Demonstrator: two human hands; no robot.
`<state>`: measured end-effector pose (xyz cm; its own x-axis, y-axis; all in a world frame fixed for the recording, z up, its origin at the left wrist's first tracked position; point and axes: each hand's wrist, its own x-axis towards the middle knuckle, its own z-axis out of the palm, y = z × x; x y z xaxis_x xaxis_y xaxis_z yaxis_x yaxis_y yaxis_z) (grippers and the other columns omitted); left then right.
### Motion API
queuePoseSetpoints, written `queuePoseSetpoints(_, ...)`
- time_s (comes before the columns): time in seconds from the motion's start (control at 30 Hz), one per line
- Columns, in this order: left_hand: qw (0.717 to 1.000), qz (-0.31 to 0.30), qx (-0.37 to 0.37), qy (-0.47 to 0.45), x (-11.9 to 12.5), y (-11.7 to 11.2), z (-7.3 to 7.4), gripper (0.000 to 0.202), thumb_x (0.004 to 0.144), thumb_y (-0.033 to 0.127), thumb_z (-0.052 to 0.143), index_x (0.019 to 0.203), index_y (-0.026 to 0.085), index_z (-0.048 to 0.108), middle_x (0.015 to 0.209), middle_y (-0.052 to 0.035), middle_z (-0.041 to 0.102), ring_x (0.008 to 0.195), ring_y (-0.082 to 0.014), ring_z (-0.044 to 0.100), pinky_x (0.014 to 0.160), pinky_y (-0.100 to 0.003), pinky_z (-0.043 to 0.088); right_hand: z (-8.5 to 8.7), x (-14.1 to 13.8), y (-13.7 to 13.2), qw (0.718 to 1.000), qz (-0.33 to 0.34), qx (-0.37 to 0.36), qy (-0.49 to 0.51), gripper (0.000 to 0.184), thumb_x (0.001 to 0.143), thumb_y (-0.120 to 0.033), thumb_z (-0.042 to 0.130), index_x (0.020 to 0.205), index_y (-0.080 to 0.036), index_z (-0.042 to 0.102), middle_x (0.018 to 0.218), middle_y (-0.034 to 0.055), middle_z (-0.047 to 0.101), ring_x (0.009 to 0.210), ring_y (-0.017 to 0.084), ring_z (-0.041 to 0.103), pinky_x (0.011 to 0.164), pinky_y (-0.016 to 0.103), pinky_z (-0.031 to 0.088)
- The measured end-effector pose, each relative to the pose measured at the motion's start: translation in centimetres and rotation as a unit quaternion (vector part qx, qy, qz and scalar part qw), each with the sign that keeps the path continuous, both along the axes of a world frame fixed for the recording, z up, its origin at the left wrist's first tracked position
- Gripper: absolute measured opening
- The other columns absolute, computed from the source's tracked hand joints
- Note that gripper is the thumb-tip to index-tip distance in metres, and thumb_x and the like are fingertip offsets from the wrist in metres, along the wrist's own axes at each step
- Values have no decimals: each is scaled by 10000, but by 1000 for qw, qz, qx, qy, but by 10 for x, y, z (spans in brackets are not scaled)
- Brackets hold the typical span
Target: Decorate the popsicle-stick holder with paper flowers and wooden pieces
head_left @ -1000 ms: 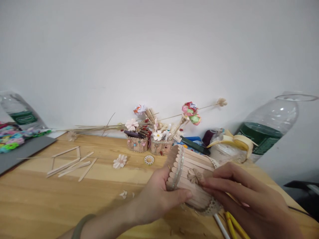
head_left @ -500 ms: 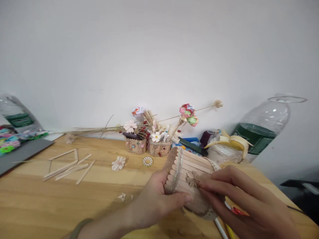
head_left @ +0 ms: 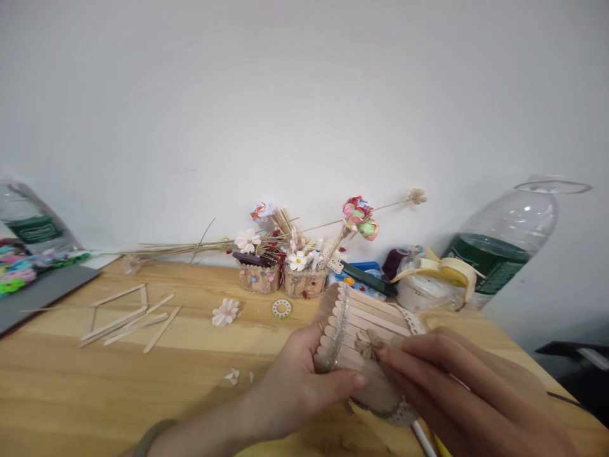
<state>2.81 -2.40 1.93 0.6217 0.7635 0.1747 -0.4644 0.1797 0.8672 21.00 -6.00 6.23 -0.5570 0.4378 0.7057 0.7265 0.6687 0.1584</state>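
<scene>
Front and centre, the pot (head_left: 352, 317) sits between the left hand (head_left: 309, 374) on its left and the right hand (head_left: 466, 381) on its right, a flower (head_left: 368, 343) over its side at the right hand's fingertips! Out left on the table (head_left: 118, 393), sticks (head_left: 162, 330) lie scattered; between them and the pot, a loose flower (head_left: 225, 313), then a ring (head_left: 275, 308) to its right. Behind the ring, the left basket (head_left: 259, 279) and right basket (head_left: 305, 284) stand side by side near the wall (head_left: 285, 114), blossoms (head_left: 247, 240) above both. Over right, a banana peel (head_left: 459, 271) lies on a bag (head_left: 419, 292), before a big bottle (head_left: 499, 254). Far left, another bottle (head_left: 35, 222) stands behind a heap (head_left: 23, 273).
</scene>
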Motion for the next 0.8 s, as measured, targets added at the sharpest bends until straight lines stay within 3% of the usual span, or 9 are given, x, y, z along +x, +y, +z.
queuePoseSetpoints(0.13,1000,8,-6,5,-1,-1,-1,441,688,172,707,1112,150,589,967,-60,703,862,-149,643,829,-261,483,0,1,0,1000,11,-11,-15,202,894,-122,411,940,-182,599,706,2,623,567,105,562,481,222,410)
queuePoseSetpoints(0.27,1000,-2,-6,3,-2,0,-2,386,702,180,702,1078,161,618,946,-48,705,869,-148,640,817,-249,482,1,2,1,1000,5,-16,-22,213,911,-138,391,945,-192,594,692,-2,631,544,103,558,452,214,416)
queuePoseSetpoints(0.5,1000,-7,1,-18,-2,2,1,304,692,135,705,990,182,667,833,-6,709,783,-114,639,780,-218,489,5,2,-1,998,4,8,70,155,889,-179,467,841,-197,613,702,12,614,622,81,611,569,149,503)
queuePoseSetpoints(0.8,999,6,11,39,-1,-2,1,405,683,214,711,1065,132,602,938,-66,703,864,-163,638,809,-262,487,5,-2,1,998,40,-28,28,164,848,-93,477,878,-197,600,661,2,602,545,90,551,451,191,428)
